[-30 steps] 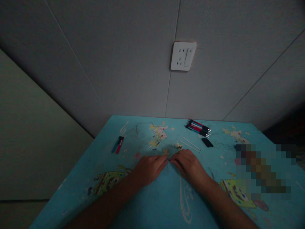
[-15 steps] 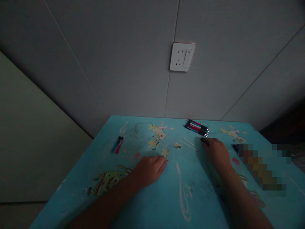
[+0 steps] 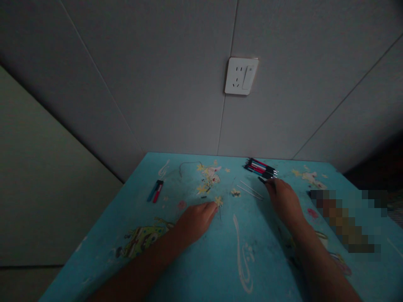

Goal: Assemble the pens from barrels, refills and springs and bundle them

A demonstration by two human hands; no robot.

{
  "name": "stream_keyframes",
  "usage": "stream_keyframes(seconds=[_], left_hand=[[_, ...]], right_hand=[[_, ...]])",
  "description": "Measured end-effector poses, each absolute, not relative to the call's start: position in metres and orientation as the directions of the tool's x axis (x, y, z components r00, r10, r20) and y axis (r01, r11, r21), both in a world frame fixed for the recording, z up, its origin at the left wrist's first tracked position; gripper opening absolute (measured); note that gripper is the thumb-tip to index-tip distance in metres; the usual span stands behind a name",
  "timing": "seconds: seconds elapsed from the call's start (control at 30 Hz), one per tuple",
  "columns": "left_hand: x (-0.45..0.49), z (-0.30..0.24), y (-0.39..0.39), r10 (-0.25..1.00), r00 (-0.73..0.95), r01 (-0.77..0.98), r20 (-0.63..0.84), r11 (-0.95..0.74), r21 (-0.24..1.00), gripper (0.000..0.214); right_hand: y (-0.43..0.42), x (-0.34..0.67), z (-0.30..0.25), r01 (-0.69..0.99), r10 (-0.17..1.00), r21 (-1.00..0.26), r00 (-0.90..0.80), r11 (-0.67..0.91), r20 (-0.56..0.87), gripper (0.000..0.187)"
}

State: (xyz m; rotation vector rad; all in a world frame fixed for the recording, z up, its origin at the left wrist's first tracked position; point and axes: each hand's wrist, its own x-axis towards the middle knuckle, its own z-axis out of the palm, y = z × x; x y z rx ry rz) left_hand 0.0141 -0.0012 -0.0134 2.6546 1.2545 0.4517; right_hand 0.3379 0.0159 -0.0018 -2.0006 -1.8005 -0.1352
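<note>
My left hand (image 3: 199,217) rests low over the table, its fingers pinched together; whatever lies between the fingertips is too small to make out. On the right, my right hand (image 3: 282,198) is closed on a short black pen part (image 3: 261,180), its dark end sticking out leftward from the fingertips. Just beyond that hand lies a row of click pens (image 3: 260,167) with red, blue and black bodies. Between my hands are thin white refills (image 3: 249,192). A small cluster of tiny pieces (image 3: 235,193) sits beside them. Short black pieces (image 3: 204,197) lie past my left hand.
Blue and red pen barrels (image 3: 155,191) lie at the left of the cartoon-printed blue table (image 3: 201,268). A pixelated object (image 3: 343,222) is at the right. The table's back edge meets a grey wall with a white socket (image 3: 241,76).
My right hand has shifted slightly, and more of the black part shows, pointing left. The small silvery piece at my left fingertips no longer shows clearly.
</note>
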Motion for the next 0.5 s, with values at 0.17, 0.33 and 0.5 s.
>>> stream_keyframes(seconds=[0.17, 0.33, 0.5], left_hand=[[0.013, -0.019, 0.005, 0.817, 0.548, 0.753, 0.180, -0.575, 0.319, 0.022], [0.013, -0.012, 0.003, 0.815, 0.557, 0.754, 0.161, -0.577, 0.313, 0.024], [0.013, -0.012, 0.002, 0.780, 0.596, 0.716, 0.188, -0.623, 0.316, 0.022]], right_hand=[[0.002, 0.285, 0.005, 0.788, 0.916, -0.503, -0.186, 0.355, 0.355, 0.015], [-0.012, 0.257, 0.008, 0.674, 0.835, -0.499, -0.381, 0.545, 0.396, 0.013], [-0.010, 0.255, 0.006, 0.656, 0.812, -0.484, -0.407, 0.579, 0.419, 0.014]])
